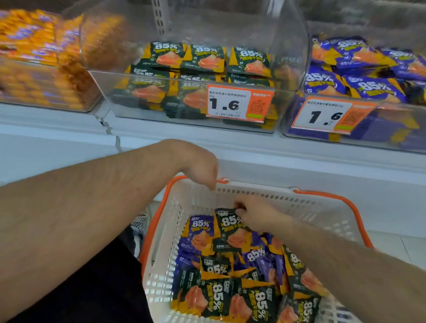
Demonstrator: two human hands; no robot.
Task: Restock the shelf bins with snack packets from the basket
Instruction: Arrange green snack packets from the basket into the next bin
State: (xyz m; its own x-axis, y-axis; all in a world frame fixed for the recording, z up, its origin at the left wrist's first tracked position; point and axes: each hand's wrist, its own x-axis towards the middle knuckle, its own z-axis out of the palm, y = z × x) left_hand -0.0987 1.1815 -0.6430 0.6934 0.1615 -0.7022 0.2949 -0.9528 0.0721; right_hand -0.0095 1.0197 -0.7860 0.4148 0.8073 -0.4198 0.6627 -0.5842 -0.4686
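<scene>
A white basket (317, 212) with orange handles sits low in front of me, holding several dark green and purple snack packets. My right hand (256, 214) reaches into it and pinches the top edge of a dark green packet (230, 230). My left hand (202, 166) hangs over the basket's far left rim with its fingers pointing down, holding nothing. On the shelf above stands a clear bin (156, 100) with dark green packets and, to its right, a clear bin (300, 124) with purple packets.
A third clear bin (35, 95) at the upper left holds orange packets. Price tags (239, 103) reading 1.6 hang on the fronts of the green and purple bins. A white shelf ledge (279, 154) runs between the bins and the basket. My dark-clothed leg is at the lower left.
</scene>
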